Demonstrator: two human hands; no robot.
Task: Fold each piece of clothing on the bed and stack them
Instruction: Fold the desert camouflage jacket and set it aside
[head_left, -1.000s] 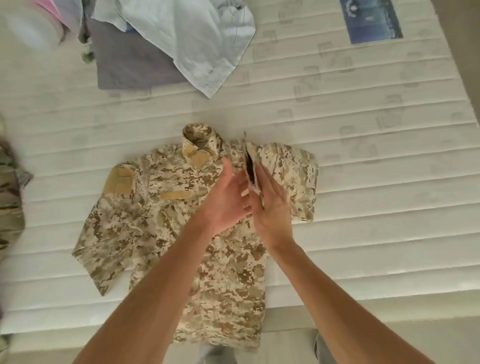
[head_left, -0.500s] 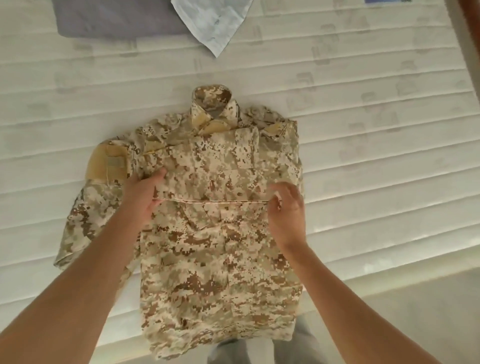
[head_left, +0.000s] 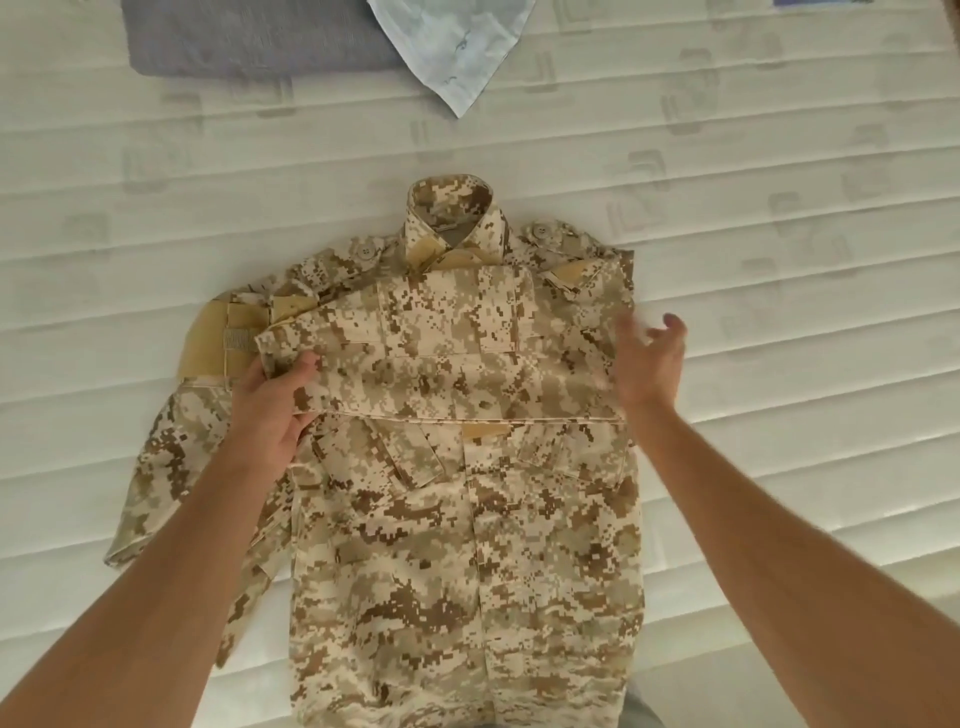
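A: Head view, looking straight down at the bed (head_left: 779, 156), and the camouflage jacket (head_left: 457, 545) lies face up across the mattress, collar away from the person, hem hanging toward the near edge.

B: What are the hands doing?

A: The left hand (head_left: 270, 410) pinches the end of the right sleeve (head_left: 436, 353), which lies folded across the chest from the right shoulder toward the left, thumb on top and fingers tucked beneath. The right hand (head_left: 649, 358) is spread, fingers apart and blurred, hovering just beside the jacket's right edge and holding nothing.

B: And the other sleeve?

A: The left sleeve (head_left: 171, 457) sprawls out to the left and down over the mattress, unfolded, directly outboard of the left hand. That hand is clearly the nearer one.

B: So the next fold?

A: My read: that sleeve has to come across the chest, rightward, over the folded one. The jacket's long axis runs collar to hem, straight away from the person, so the fold lines run along it.

B: Anything else around?

A: A grey garment (head_left: 260, 41) and a pale blue shirt (head_left: 452, 47) lie at the far side, well apart.
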